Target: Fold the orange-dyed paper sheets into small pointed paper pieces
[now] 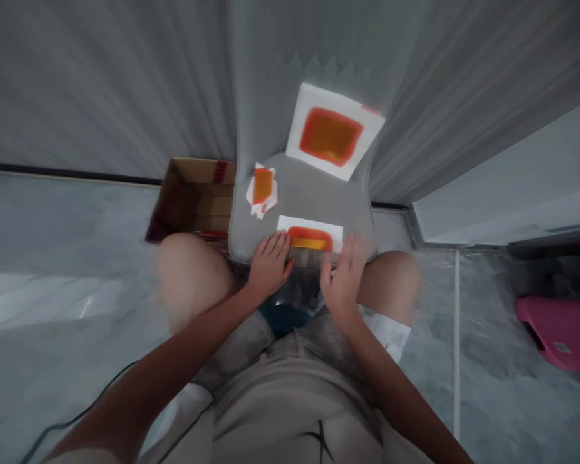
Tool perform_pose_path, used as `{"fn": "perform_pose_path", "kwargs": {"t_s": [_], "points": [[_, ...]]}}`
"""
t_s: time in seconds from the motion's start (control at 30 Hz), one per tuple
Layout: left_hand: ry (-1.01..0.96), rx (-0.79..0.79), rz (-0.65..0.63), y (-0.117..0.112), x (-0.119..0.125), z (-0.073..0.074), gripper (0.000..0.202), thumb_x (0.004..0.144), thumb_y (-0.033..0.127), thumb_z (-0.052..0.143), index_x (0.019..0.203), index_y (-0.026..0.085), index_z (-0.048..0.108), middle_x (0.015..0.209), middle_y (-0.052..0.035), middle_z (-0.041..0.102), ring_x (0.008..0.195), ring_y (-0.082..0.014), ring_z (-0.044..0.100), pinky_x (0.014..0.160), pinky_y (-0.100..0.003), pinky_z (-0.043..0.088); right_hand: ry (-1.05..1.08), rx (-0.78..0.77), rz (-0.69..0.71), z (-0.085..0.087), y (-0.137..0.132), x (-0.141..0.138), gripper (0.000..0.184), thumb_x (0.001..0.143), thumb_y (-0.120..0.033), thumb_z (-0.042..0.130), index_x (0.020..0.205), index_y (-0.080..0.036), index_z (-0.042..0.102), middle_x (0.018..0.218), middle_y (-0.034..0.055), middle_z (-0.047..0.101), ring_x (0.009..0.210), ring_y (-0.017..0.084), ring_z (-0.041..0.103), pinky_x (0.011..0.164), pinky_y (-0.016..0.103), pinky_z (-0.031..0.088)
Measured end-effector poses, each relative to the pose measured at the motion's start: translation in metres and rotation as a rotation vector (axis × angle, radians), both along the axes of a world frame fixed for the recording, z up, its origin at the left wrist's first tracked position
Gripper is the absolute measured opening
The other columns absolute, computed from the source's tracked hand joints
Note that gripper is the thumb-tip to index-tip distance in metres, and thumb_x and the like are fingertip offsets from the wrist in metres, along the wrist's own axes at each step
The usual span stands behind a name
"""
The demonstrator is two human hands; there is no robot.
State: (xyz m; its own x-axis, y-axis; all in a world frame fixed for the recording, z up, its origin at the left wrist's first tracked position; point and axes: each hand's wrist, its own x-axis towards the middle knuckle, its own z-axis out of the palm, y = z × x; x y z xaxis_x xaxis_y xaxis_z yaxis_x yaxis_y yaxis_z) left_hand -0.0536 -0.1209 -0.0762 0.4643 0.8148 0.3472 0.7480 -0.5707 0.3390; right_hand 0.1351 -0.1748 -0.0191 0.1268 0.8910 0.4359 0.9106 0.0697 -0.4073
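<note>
The person sits with both knees apart, and the left hand [269,265] lies on the front edge of a grey padded seat [303,193]. Its fingers [274,245] are open and relaxed, and they are just at the lower corner of a white sheet with an orange patch [312,235], but they do not grip it. The right hand [342,277] is a little blurred, with fingers [350,254] spread wide, and it is near the other end of this sheet and holds nothing.

Farther on the seat lies a small pile of white paper with an orange piece [261,190]. Beyond it, a bigger white sheet with an orange-red patch [331,132] lies tilted on the seat back. An open cardboard box [197,200] stands just beside the seat on the left, on a grey marble floor [53,335]. Grey pleated cloth [101,84] rises behind, a black cable [72,419] lies low on the left, and a pink object [563,335] is well apart on the right.
</note>
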Motion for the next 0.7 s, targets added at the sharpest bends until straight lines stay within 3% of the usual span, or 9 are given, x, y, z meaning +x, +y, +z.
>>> {"fn": "perform_pose_path", "kwargs": {"t_s": [0.13,0.27,0.47,0.7], "points": [[0.012,-0.003,-0.022,0.001,-0.003,-0.004,0.068,0.102,0.030,0.046,0.166,0.013,0.030,0.167,-0.0152,0.038,0.158,-0.0308,0.032,0.130,-0.056,0.026,-0.039,-0.166,0.297,-0.004,0.023,-0.040,0.071,0.109,-0.043,0.033,0.170,-0.012,0.011,0.174,0.0164,0.024,0.163,0.031,0.017,0.132,0.060,0.019],[0.035,-0.021,-0.015,0.000,-0.004,-0.004,0.067,0.100,0.025,0.044,0.165,0.011,0.033,0.168,-0.0149,0.038,0.160,-0.0292,0.030,0.132,-0.053,0.024,-0.070,-0.327,0.316,-0.030,0.038,-0.051,0.069,0.109,-0.046,0.033,0.164,-0.004,0.031,0.169,0.0202,0.035,0.162,0.030,0.023,0.132,0.054,0.021],[0.059,-0.055,-0.015,-0.001,-0.003,0.002,0.069,0.101,0.030,0.045,0.165,0.010,0.031,0.169,-0.0161,0.034,0.160,-0.0304,0.029,0.132,-0.054,0.023,-0.103,-0.339,0.334,-0.044,0.032,-0.026,0.074,0.109,-0.055,0.029,0.165,-0.005,0.030,0.171,0.0198,0.030,0.162,0.029,0.021,0.132,0.054,0.021],[0.089,-0.065,0.012,0.000,-0.001,0.008,0.065,0.107,0.037,0.043,0.165,0.011,0.034,0.167,-0.0149,0.037,0.158,-0.0285,0.033,0.133,-0.052,0.021,-0.164,-0.327,0.172,-0.052,0.006,0.022,0.076,0.110,-0.055,0.025,0.167,-0.005,0.023,0.171,0.0207,0.028,0.162,0.030,0.023,0.131,0.054,0.020]]}}
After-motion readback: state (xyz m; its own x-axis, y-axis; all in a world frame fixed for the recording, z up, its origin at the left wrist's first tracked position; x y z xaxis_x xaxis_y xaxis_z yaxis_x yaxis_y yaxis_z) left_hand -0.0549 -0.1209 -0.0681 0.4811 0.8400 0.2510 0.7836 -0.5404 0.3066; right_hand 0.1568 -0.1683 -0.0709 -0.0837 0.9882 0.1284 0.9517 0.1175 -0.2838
